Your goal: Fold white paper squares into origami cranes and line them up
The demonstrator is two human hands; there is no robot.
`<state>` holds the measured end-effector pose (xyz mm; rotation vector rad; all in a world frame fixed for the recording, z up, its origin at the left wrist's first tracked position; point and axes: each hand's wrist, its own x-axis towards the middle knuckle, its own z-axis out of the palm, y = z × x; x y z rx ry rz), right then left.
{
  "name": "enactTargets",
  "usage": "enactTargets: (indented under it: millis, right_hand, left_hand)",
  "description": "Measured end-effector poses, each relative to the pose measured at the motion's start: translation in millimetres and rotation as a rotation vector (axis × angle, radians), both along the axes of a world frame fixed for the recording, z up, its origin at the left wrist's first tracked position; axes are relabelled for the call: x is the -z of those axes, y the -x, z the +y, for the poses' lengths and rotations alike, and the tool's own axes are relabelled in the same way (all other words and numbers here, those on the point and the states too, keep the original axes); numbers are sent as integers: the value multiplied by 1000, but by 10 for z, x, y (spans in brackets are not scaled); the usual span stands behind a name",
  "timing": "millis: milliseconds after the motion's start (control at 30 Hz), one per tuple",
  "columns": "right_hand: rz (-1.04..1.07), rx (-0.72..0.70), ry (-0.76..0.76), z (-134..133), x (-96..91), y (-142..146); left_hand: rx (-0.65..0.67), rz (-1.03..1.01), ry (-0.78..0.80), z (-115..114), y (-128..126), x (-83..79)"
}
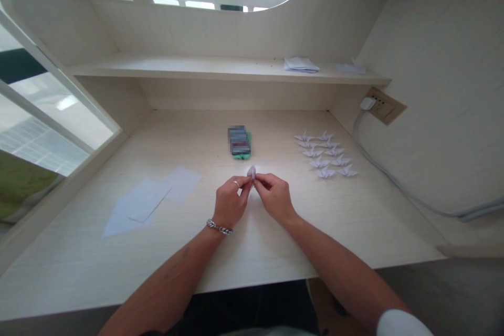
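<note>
Farther back, the shelf (197, 66) holds a paper stack (301, 65) near its right end. Over the middle of the desk (268, 260), the folded paper (251, 171) points away from the person, its long axis running roughly fore and aft. Fingers of the left hand (229, 203) and right hand (275, 197) pinch it from both sides. Paper cranes (314, 153) sit in two columns to the right; loose sheets (144, 198) overlap to the left.

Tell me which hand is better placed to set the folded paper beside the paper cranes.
Probably the right hand: both hands pinch the folded paper, but the right is nearer the paper cranes, while the left hand is nearer the white sheets.
</note>
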<state>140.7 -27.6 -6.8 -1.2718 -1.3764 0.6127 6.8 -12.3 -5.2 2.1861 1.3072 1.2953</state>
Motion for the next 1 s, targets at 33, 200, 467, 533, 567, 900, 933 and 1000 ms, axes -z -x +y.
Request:
enactTargets:
  millis: [33,200,467,533,567,900,933,1000]
  right_hand:
    - [25,-2,2,4,-8,-3]
    - [324,-67,119,87,-6,-61]
    - [528,-154,257,202,106,-125]
    - [468,-145,232,195,102,-110]
    - [438,-144,217,190,100,-103]
    - [341,-125,94,155,120,-61]
    - [348,-128,91,152,116,-52]
    - [369,-128,87,145,108,-36]
  left_hand:
    - [18,-17,-6,-2,-4,4]
    - [123,-67,31,-21,-22,6]
    - [144,-268,224,9,7,5]
    - [72,-333,254,22,16,8]
    - [52,-335,250,26,18,8]
    - [24,-114,42,-14,-3,-59]
    - [19,-116,49,-16,-4,-55]
    - [-1,-173,98,-18,-8,-40]
